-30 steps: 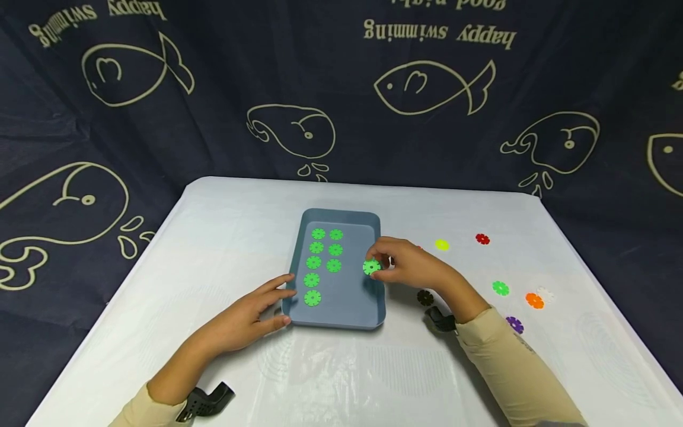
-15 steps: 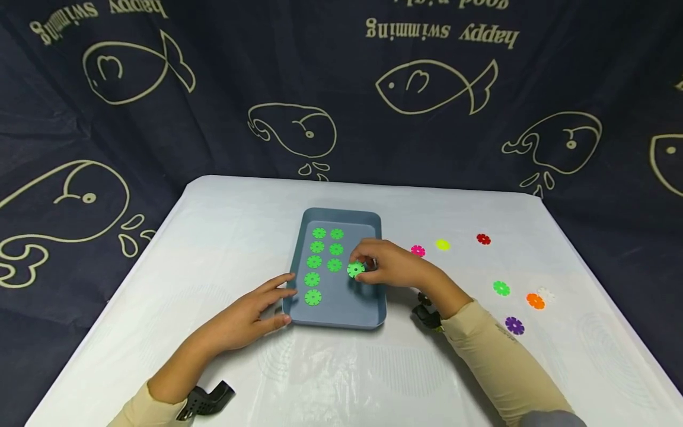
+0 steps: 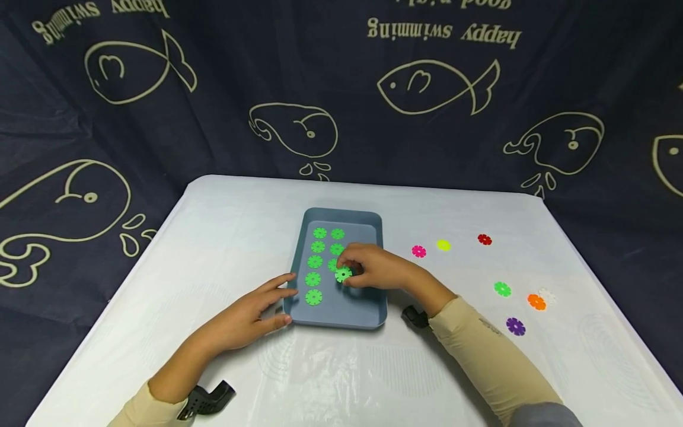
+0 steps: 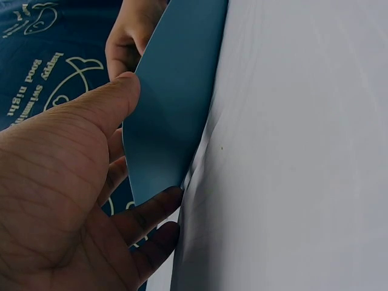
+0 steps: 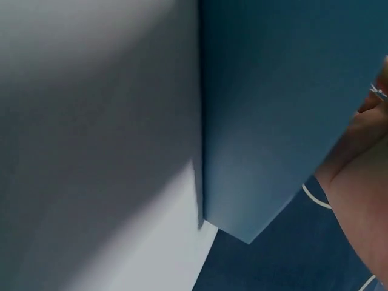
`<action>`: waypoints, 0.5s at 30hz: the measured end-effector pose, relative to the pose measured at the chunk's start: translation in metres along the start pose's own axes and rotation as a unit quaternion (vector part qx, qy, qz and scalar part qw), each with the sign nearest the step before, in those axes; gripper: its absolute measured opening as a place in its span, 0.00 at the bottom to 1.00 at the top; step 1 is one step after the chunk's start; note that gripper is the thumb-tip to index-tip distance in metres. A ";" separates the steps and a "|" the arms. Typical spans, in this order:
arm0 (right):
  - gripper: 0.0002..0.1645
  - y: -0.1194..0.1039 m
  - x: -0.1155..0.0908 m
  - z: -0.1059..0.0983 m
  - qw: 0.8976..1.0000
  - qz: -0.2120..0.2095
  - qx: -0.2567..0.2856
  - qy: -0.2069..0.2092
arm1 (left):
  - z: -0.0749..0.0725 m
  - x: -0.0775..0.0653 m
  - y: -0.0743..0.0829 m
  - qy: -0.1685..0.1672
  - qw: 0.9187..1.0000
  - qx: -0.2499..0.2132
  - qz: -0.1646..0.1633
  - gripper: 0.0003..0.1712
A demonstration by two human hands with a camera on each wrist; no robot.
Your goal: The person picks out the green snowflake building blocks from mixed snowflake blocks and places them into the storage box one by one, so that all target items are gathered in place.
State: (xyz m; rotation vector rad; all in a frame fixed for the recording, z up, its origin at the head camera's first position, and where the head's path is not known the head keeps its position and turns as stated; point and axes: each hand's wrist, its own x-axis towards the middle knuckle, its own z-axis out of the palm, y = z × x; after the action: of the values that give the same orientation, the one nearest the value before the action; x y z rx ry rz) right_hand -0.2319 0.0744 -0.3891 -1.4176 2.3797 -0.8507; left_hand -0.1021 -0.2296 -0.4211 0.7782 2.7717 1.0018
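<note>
My right hand (image 3: 376, 268) pinches a green snowflake disc (image 3: 343, 274) between thumb and fingers, over the middle of the grey-blue tray (image 3: 354, 311). Several matching green discs lie flat in that tray: a full left column, one being the front disc (image 3: 313, 297), and a shorter column beside it, partly covered by the right fingers. Along the tray's left edge rests my left hand (image 3: 242, 320), fingers spread and relaxed. In the left wrist view its thumb is at the rim of the tray wall (image 4: 176, 91). The right wrist view shows mostly the tray's outer wall (image 5: 273, 121); the disc is hidden there.
On the white table to the tray's right lie loose discs: pink (image 3: 418, 251), yellow (image 3: 444, 245), red (image 3: 484, 239), green (image 3: 502, 289), orange (image 3: 536, 302) overlapping white (image 3: 547, 293), and purple (image 3: 516, 326). A dark curtain (image 3: 341, 77) hangs behind.
My right hand has carried the green disc leftward from the tray's right rim to beside the second column. The pink disc has come into view; a dark disc is now covered. The left hand stays put.
</note>
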 end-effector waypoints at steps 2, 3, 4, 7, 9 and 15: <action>0.15 0.001 0.002 0.002 1.000 -0.002 -0.002 -0.005 | 0.000 0.000 0.000 0.000 1.000 -0.001 0.001 0.33; 0.15 0.001 0.004 0.003 1.000 -0.002 -0.003 -0.008 | 0.000 0.000 0.000 0.000 1.000 -0.001 0.001 0.33; 0.15 0.002 0.005 0.004 1.000 -0.001 -0.005 -0.012 | 0.000 0.000 0.000 0.000 1.000 -0.001 0.002 0.33; 0.15 0.002 0.009 0.006 1.000 0.006 -0.012 -0.025 | -0.001 0.000 0.000 0.000 1.000 -0.002 0.001 0.34; 0.14 0.002 0.012 0.008 0.999 0.008 -0.015 -0.033 | -0.001 0.000 0.000 0.000 1.000 -0.004 0.000 0.34; 0.13 0.001 0.018 0.013 0.999 0.002 -0.024 -0.044 | 0.000 0.000 0.000 0.000 1.000 -0.006 -0.002 0.32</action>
State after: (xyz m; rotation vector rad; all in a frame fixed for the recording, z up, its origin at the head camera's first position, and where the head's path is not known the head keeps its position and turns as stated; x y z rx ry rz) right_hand -0.2349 0.0549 -0.3984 -1.4363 2.3520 -0.7180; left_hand -0.1019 -0.2297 -0.4208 0.7701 2.7628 1.0163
